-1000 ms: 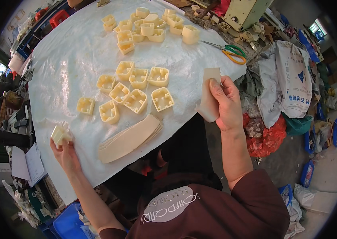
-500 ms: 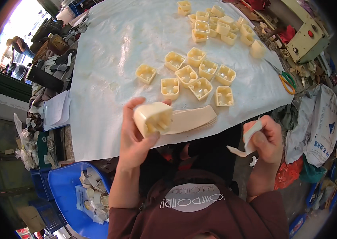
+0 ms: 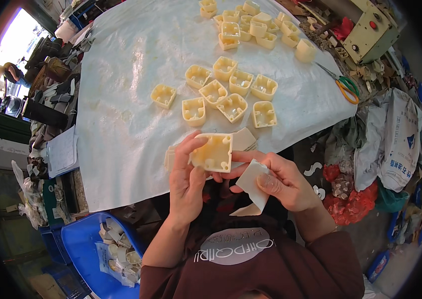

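Note:
A cream plastic housing, hollow with small posts in its corners, is gripped in my left hand, its open side turned toward me. Folded between the thumb and fingers of my right hand is a pale strip of sheet material, probably sandpaper or cloth. Fingers of the right hand reach to the housing's right edge. Behind both hands a stack of beige strips lies at the table's front edge, partly covered. Several similar housings stand open side up farther back on the sheet.
White sheeting covers the table. More cream housings are piled at the back. Scissors with green and orange handles lie at the right edge, near a control box. A blue bin with loose pieces stands at lower left.
My right hand has come left with the strip, up to the housing. The left hand has moved slightly right and turned the housing's hollow side toward me. The whole view has shifted a little.

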`<state>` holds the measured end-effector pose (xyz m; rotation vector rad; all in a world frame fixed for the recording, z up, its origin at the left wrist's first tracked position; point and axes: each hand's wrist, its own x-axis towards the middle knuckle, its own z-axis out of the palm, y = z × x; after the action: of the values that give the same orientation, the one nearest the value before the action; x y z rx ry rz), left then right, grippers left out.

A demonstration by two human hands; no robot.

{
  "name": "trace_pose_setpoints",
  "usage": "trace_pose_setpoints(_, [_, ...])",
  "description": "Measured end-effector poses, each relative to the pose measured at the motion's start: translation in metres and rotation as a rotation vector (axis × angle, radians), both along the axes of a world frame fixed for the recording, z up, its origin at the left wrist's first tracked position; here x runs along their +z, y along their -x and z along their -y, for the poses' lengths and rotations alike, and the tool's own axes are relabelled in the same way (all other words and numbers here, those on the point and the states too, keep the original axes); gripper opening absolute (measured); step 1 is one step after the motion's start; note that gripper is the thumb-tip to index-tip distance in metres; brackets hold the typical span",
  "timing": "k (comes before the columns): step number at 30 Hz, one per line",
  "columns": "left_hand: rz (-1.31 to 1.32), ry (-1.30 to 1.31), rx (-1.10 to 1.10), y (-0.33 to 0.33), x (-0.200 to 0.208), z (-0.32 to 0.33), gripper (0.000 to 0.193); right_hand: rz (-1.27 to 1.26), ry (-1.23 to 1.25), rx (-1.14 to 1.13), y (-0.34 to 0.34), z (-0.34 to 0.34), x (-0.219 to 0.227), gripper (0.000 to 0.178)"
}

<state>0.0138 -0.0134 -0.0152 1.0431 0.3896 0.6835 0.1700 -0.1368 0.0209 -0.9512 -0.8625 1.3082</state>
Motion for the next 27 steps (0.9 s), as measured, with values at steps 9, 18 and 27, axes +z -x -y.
trace_pose_setpoints(9, [-0.118, -0.347, -0.036, 0.000, -0.009, -0.010, 0.057, 0.321, -0.160, -0.008, -0.001, -0.002, -0.001, 0.016])
trace_pose_setpoints(18, [-0.160, -0.241, 0.021, 0.010, 0.001, 0.004, 0.040, 0.720, -0.121, -0.158, -0.007, -0.008, 0.013, 0.013])
trace_pose_setpoints(27, [-0.234, -0.442, 0.022, 0.013, 0.001, 0.014, 0.046, 0.750, 0.001, -0.014, 0.002, -0.019, 0.012, 0.017])
